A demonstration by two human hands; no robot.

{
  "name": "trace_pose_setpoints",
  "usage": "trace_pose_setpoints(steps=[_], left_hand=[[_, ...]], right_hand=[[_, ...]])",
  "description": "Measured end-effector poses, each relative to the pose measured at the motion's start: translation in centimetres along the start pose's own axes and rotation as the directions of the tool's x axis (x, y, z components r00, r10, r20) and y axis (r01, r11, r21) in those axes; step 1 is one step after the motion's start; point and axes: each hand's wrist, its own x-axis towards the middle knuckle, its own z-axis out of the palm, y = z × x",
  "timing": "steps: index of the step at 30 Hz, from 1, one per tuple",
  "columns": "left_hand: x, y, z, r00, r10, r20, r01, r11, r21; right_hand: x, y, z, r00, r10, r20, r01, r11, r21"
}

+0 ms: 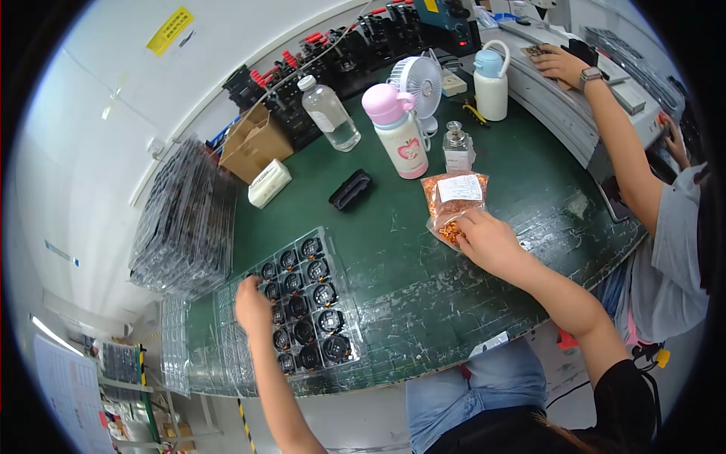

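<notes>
My left hand (254, 304) is over the left side of a clear plastic tray (349, 321), its fingers drawn together at the far end; whatever they pinch is hidden. Round black parts (330, 321) sit in rows in the tray's pockets, several with small orange bits at their edges. To the right, my right hand (491, 244) reaches to the near end of a clear bag (433, 193) full of small copper-orange pieces (449, 231). Its fingers are bent together among the pieces at the bag's mouth, and I cannot make out what is between them. A white label lies on the bag.
Behind the bag stand a glass bottle (458, 148), a pink-topped flask (401, 140) and a white fan (417, 82). A black holder (350, 189) and a white pack (269, 183) lie beyond the tray. Stacked clear trays (185, 227) rise at left. A co-worker's hand (560, 64) works at right.
</notes>
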Motion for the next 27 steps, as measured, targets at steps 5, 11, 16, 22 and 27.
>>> trace_pose_setpoints(steps=[5, 11, 16, 22, 27], left_hand=[[-1.3, 17.7, -2.8, 0.949, 0.314, -0.004, -0.273, 0.818, -0.505], [-3.0, 28.1, 0.5, 0.908, 0.356, 0.222, -0.043, 0.607, -0.793], [-4.3, 29.4, 2.9, 0.904, 0.343, 0.256, 0.061, 0.489, -0.87], [-5.6, 30.0, 3.4, 0.921, 0.361, 0.144, -0.038, 0.454, -0.89], [-6.9, 30.3, 2.6, 0.928, 0.371, -0.028, -0.191, 0.412, -0.891]], right_hand=[[-0.5, 0.2, 1.3, 0.995, -0.099, 0.0, 0.099, 0.995, 0.016], [-0.8, -0.2, 2.4, 0.99, -0.107, -0.087, 0.093, 0.985, -0.147], [-1.0, -0.3, 2.7, 1.0, -0.019, 0.0, 0.018, 0.976, -0.215], [-0.9, 1.0, 3.8, 0.999, -0.038, -0.017, 0.035, 0.991, -0.129], [0.6, 0.7, 1.7, 0.994, 0.001, 0.105, 0.02, 0.98, -0.199]])
